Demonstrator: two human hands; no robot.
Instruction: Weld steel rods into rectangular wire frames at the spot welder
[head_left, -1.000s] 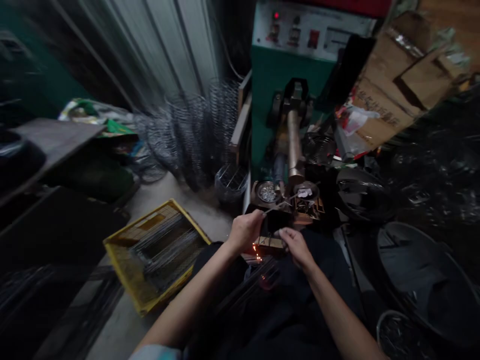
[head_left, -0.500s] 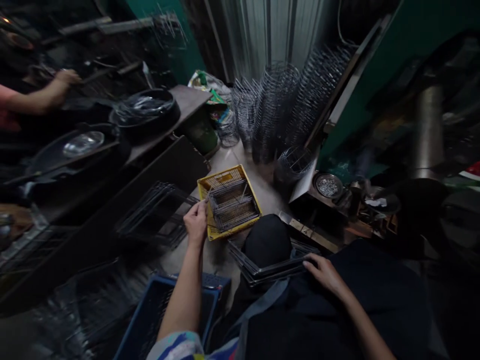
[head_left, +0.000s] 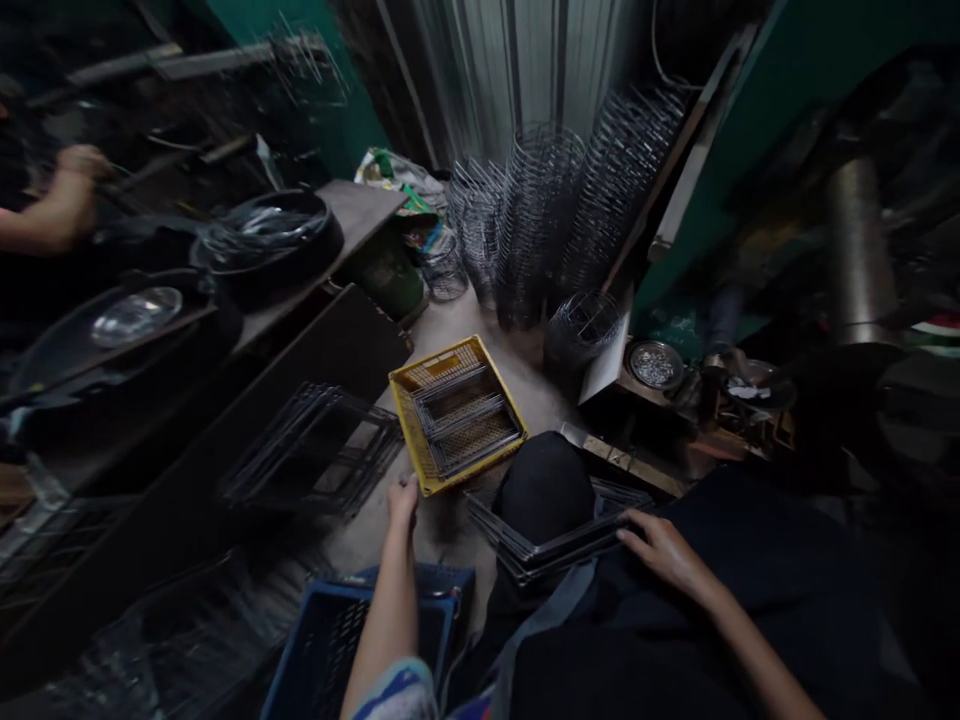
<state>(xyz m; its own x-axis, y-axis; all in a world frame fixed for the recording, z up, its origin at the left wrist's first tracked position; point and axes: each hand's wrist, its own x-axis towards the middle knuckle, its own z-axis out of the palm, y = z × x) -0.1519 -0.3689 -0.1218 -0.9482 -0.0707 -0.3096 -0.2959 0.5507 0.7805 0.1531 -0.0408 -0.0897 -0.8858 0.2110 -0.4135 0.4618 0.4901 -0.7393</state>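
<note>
Several dark rectangular wire frames (head_left: 540, 555) are stacked around my knee, tilted on my lap. My right hand (head_left: 664, 550) grips their right edge, thumb and fingers closed on the wire. My left hand (head_left: 403, 505) is low beside the near left corner of a yellow plastic crate (head_left: 411, 440). Its fingers look curled; what they hold, if anything, is hidden. Inside the crate lie more rectangular wire frames (head_left: 461, 415), fairly flat. Left of the crate, another bundle of wire frames (head_left: 300, 450) leans at a slant.
A blue crate (head_left: 300, 640) stands below my left forearm. Tall stacks of round wire baskets (head_left: 540, 220) rise at the back. A dish of small metal pieces (head_left: 654, 366) sits on the right. At left, another person's arm (head_left: 64, 205) is over a bench with black basins (head_left: 262, 235).
My left hand has drawn back from the crate's left side toward its near corner. The wire seen tilted up in the crate now lies flatter. My right hand stays on the lap frames.
</note>
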